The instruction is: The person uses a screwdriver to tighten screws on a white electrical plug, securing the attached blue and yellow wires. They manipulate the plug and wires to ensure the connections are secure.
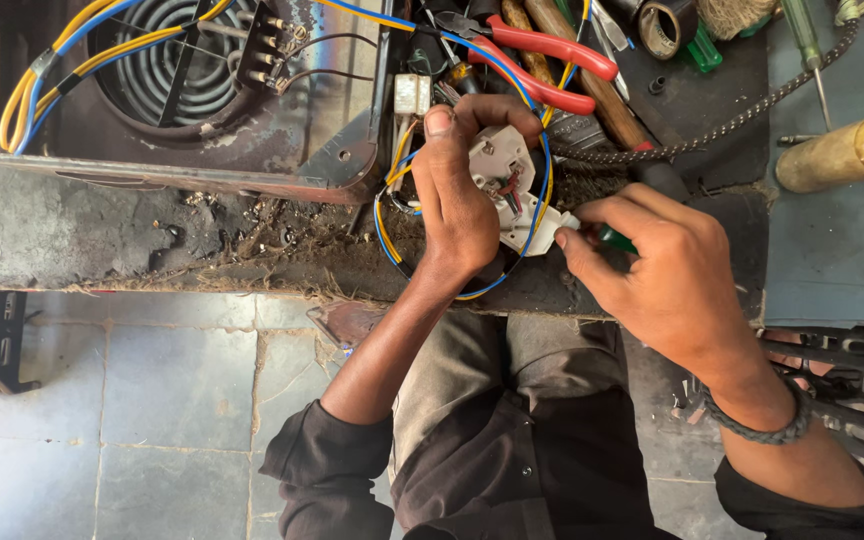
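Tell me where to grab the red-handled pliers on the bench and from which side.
Probably best to grip the red-handled pliers by the two red handles, closing around both near their free ends at right. Come from above and the right: the jaw end at left lies among wires and other tools, while the handles lie uppermost and exposed.

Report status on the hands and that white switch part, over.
Left hand grips white switch part. Right hand holds green-handled tool at its lower edge. Blue and yellow wires loop around it.
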